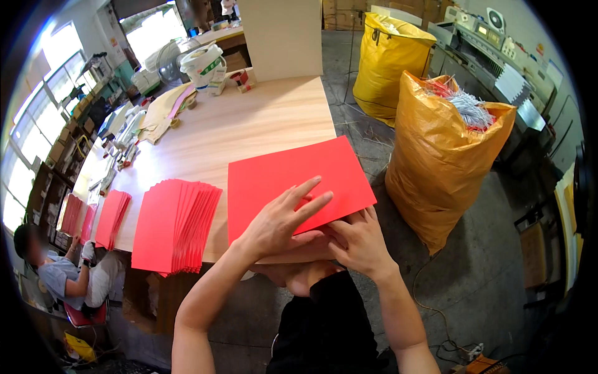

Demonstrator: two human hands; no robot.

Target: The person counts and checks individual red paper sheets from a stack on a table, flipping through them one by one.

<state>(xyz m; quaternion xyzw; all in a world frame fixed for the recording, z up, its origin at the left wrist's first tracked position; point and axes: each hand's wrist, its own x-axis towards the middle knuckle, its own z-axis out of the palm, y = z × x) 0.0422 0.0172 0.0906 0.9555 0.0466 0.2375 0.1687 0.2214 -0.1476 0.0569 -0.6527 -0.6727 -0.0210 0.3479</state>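
A large red paper sheet (286,171) lies at the table's near right corner, its right end reaching the table edge. Over its near half is my left hand (277,221), fingers stretched out and apart, nothing held in them. My right hand (362,243) is at the sheet's near right edge, its fingers bent and gathered against that edge. The fingertips are partly hidden there. To the left, a fanned stack of red sheets (165,224) rests along the table's front edge, with a smaller red stack (113,215) farther left.
Two bulky sacks, yellow (389,71) and orange (442,162), stand on the floor right of the wooden table (280,118). A white bucket (202,65) and brown paper (162,118) are on its far part. Another person (68,277) sits at far left.
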